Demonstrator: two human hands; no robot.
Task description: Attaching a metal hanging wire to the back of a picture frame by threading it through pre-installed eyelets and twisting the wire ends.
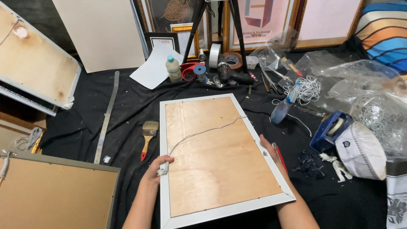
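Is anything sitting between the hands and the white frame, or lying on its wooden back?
Nothing separates them: the left hand grips the white frame at its left edge, and the right hand rests on the right edge. Only the white cord lies across the wooden backing. A red pen lies just outside the right edge.

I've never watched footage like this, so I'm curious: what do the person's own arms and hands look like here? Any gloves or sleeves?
Both are bare. The left hand and right hand wear no gloves, and no ring, watch or bracelet shows. The forearms come up from the bottom edge of the picture with no sleeves on the parts in view. Nothing is strapped or taped to them.
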